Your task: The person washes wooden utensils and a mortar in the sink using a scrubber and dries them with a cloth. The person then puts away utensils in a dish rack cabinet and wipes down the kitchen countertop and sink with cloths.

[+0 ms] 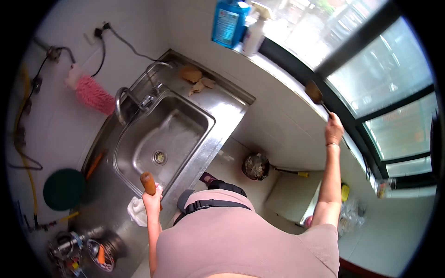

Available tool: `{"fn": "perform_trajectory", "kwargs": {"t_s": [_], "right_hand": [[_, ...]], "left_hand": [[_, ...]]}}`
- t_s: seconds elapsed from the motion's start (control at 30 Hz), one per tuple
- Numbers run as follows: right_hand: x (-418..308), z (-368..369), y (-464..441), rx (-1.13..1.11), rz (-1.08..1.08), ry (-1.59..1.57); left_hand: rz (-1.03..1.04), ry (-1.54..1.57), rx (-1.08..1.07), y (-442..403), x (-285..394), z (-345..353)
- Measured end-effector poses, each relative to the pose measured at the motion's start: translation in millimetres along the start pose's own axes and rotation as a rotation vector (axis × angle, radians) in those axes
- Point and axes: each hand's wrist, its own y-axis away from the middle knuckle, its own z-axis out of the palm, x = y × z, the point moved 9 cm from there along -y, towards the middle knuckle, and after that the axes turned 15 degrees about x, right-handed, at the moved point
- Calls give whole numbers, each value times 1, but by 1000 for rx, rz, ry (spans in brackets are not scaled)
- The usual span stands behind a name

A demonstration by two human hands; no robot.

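Note:
My left hand (pixel 151 198) is closed around a brown wooden handle (pixel 148 182), whose rounded end sticks up above the fist; what it belongs to is hidden. A white cloth (pixel 136 211) hangs at the same hand, beside the counter's front edge. At the far right my right arm is stretched out to the window sill. My right hand (pixel 333 129) grips the dark handle of a ladle-like utensil, and its brown rounded head (pixel 314 92) rests at or just above the sill; contact is unclear.
A steel sink (pixel 199 121) with a tap (pixel 121 104) lies ahead left. Brown scraps (pixel 191 74) sit behind it. A blue bottle (pixel 227 23) and spray bottle (pixel 255 32) stand on the sill. A dark bin (pixel 255 166) is on the floor. Utensils (pixel 101 255) lie lower left.

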Motion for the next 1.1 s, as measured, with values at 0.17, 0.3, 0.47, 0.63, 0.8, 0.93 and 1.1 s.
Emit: {"fn": "perform_trajectory", "kwargs": {"t_s": [0.17, 0.3, 0.47, 0.63, 0.8, 0.93, 1.1], "right_hand": [[76, 56, -8, -147, -108, 50], [120, 81, 2, -299, 143, 391], [-26, 55, -7, 249, -210, 110], [-297, 68, 91, -138, -361, -752], [-540, 88, 246, -699, -599, -1055], [-702, 53, 345, -933, -801, -1210], [-865, 43, 401, -833, -911, -1216]], "left_hand": [[41, -13, 65, 1, 14, -4], [175, -33, 130, -3, 8, -22], [96, 30, 266, 7, -13, -52], [-55, 168, 351, 22, -37, -78], [-90, 140, 473, 36, -62, -115], [-192, 162, 624, 66, -71, -155], [-396, 306, 856, 127, -138, -196]]}}
